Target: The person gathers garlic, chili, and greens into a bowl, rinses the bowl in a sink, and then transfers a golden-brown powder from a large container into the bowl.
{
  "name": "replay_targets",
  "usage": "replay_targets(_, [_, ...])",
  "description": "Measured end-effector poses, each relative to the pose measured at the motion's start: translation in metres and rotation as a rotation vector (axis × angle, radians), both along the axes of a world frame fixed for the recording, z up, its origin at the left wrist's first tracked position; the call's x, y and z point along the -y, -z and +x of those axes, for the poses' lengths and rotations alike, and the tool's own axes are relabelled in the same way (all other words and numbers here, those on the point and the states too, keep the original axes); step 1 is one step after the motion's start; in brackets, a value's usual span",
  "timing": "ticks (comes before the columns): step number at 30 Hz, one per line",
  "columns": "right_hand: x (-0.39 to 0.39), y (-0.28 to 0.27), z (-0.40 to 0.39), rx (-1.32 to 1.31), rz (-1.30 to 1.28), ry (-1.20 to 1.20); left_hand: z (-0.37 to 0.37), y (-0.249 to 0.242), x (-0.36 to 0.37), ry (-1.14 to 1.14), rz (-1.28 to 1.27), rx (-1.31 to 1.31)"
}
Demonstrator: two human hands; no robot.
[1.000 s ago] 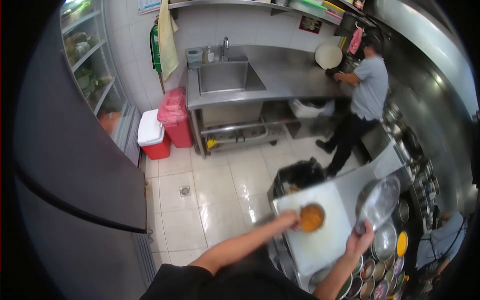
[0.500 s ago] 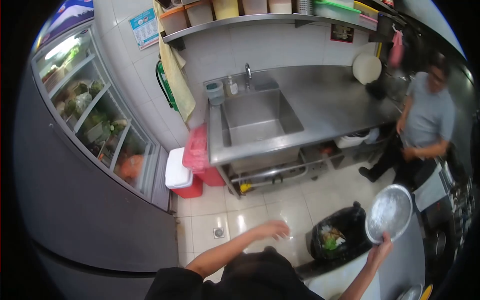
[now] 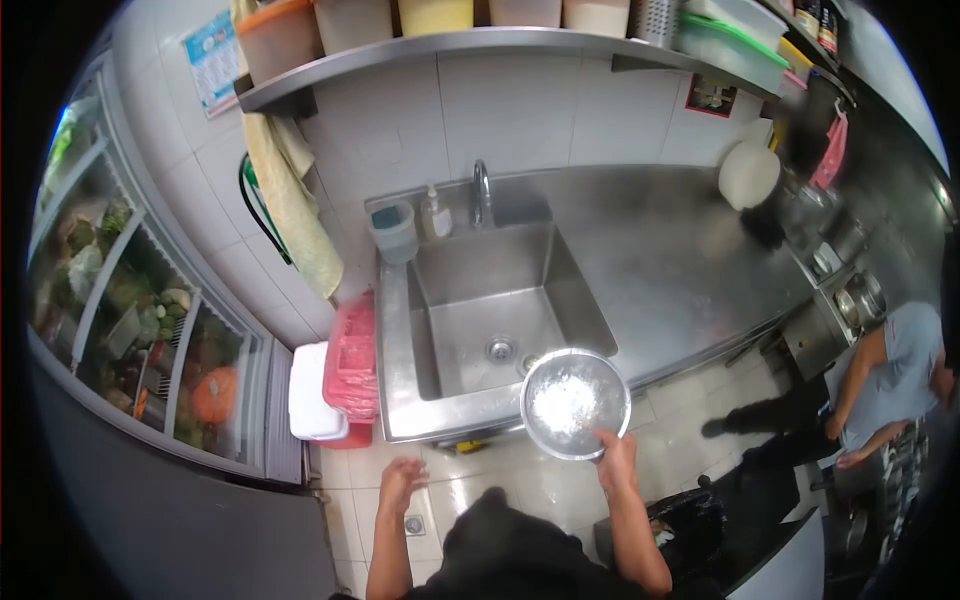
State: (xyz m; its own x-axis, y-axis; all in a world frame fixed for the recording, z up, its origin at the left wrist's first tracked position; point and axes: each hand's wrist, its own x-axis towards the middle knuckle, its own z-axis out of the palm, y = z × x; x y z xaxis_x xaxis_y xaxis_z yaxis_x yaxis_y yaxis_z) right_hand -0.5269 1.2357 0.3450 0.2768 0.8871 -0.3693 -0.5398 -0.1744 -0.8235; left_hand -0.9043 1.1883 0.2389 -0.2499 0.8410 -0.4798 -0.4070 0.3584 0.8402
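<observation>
My right hand (image 3: 617, 458) grips the near rim of a round metal bowl (image 3: 574, 403) with white residue inside, holding it over the front right corner of the steel sink (image 3: 470, 335). My left hand (image 3: 402, 484) hangs free below the sink's front edge, fingers spread, holding nothing. The sink basin looks empty, with a drain (image 3: 500, 349) in its floor. A faucet (image 3: 482, 192), a soap bottle (image 3: 434, 213) and a grey cup (image 3: 394, 231) stand along its back edge.
Steel counter (image 3: 660, 260) extends right of the sink, with a white round board (image 3: 749, 175) at its far end. A red bin (image 3: 350, 365) and white-lidded cooler (image 3: 312, 395) stand left. Glass-door fridge (image 3: 130, 320) at left. A person in a grey shirt (image 3: 890, 385) stands right. Black bin (image 3: 690, 525) lower right.
I have moved to the sink. My right hand has carried the metal bowl from above the black bin to the sink's front edge. My left hand stays empty and has dropped lower.
</observation>
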Motion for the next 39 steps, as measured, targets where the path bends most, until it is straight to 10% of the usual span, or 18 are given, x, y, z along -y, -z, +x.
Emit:
replay_targets(7, [-0.077,0.020,0.007,0.095,-0.122,0.095,0.050,-0.032,-0.242,0.261,0.159,-0.507])
replay_targets(13, [-0.177,0.067,0.026,0.163,-0.241,0.058,0.095,-0.084,-0.422,0.253,0.644,-1.493])
replay_targets(22, [-0.346,0.072,0.007,0.142,-0.285,-0.199,0.087,-0.066,-0.616,0.461,0.423,-2.081])
replay_targets(30, [-0.444,0.072,-0.020,0.254,-0.245,-0.348,0.075,-0.060,-0.638,0.516,0.166,-2.109])
replay_targets(39, [-0.484,0.094,-0.056,0.367,-0.157,-0.359,0.076,-0.022,-0.589,0.390,0.008,-1.475])
